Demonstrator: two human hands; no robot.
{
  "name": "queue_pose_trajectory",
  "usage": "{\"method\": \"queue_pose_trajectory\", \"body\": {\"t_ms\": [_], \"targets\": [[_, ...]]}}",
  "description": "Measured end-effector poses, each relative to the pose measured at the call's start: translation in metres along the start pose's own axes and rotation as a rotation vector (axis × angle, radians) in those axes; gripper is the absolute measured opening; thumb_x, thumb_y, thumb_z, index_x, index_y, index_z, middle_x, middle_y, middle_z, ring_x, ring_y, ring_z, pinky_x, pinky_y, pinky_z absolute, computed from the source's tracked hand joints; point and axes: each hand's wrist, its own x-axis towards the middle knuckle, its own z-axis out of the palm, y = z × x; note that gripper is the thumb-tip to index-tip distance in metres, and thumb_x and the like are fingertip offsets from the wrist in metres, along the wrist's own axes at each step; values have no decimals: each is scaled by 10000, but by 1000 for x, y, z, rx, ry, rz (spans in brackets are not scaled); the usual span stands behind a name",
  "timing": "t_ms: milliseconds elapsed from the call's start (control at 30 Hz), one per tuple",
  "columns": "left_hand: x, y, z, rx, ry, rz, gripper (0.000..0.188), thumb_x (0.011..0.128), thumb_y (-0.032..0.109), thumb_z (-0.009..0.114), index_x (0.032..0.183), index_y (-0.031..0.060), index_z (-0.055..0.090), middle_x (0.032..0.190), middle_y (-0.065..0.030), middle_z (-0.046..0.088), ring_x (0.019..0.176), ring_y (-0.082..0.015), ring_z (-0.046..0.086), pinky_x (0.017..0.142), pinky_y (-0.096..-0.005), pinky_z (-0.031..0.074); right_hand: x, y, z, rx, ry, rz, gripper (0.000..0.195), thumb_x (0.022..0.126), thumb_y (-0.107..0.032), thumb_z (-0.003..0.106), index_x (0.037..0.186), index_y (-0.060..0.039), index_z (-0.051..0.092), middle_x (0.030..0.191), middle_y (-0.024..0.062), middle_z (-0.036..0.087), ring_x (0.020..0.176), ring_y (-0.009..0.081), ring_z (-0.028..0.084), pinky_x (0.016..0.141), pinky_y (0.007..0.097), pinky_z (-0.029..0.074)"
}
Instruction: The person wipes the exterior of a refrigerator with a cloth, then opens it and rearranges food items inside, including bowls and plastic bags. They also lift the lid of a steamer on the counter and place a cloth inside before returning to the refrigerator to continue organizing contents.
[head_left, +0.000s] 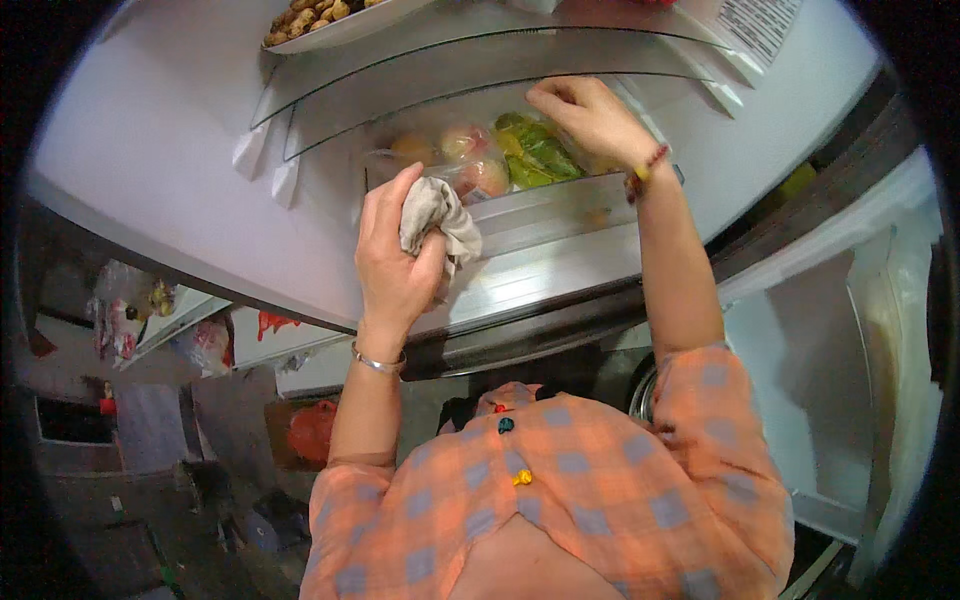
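Observation:
In front of me is the inside of an open refrigerator. My left hand (397, 259) grips a crumpled light grey cloth (439, 217) at the left front of a clear drawer (555, 210). My right hand (589, 116) is over the drawer's right part, near the edge of the lower glass shelf (420, 109); its fingers are curled, and whether they touch the shelf or hold anything cannot be told. Inside the drawer lie a green leafy vegetable (536, 150) and round fruits (480, 176) in clear plastic bags.
Another glass shelf (480, 60) sits above, and higher up a white tray (337, 30) holds peanuts in shells. The open refrigerator door (817, 375) stands at the right. At the left are a white shelf (176, 322) with bagged items and a red plastic bag (311, 431).

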Motion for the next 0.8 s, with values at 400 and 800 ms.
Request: {"method": "queue_pose_trajectory", "body": {"t_ms": [400,800], "targets": [[-13,-48,29,-45,168,-76,561,724,56,582,1276,-18,519,1131,-189,600,998,-321,610,919,-373,475,69,0,136,-624,-623,-447,880,767,-450,712,1505,-218,294,1396,186,496,1257,357,496,1064,387,388],[-38,-68,32,-45,97,220,574,643,71,609,1203,-34,536,1077,-197,615,907,-332,610,819,-391,506,129,58,128,-165,-139,-66,474,858,-327,626,1275,-106,579,1272,177,579,1166,317,558,940,419,468]]}}
